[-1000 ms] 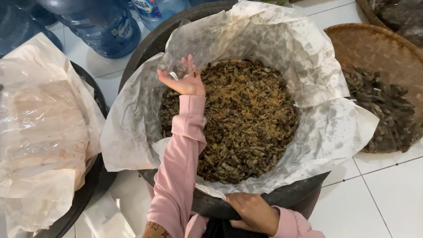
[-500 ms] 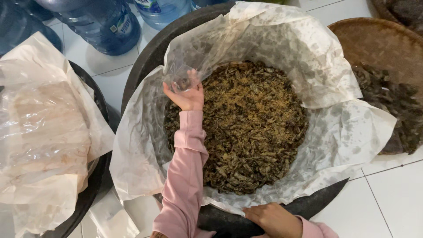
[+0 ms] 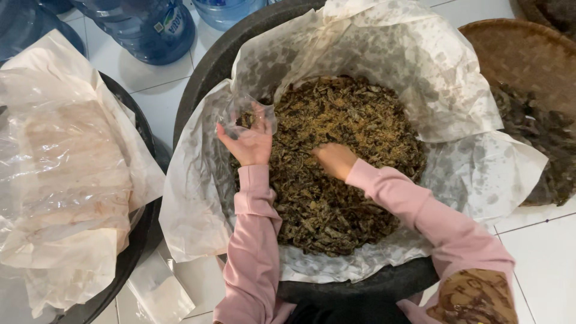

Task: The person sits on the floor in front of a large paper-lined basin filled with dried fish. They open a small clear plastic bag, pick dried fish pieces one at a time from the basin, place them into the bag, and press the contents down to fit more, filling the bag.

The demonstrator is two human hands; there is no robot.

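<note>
A large black tub lined with spotted white paper holds a heap of dark dried flakes. My left hand holds a small clear plastic bag open at the heap's left edge; a little of the dried stuff shows inside it. My right hand is pressed into the middle of the heap, fingers down in the flakes. Both arms are in pink sleeves.
Left of the tub, another black tub is covered with crumpled plastic and paper. Blue water jugs stand on the white tiled floor behind. A woven tray with more dark dried stuff sits at the right. A small plastic bag lies on the floor.
My right hand has come off the tub's near rim and gone into the heap. My left hand has stayed at the left edge with the bag; the view has shifted closer.
</note>
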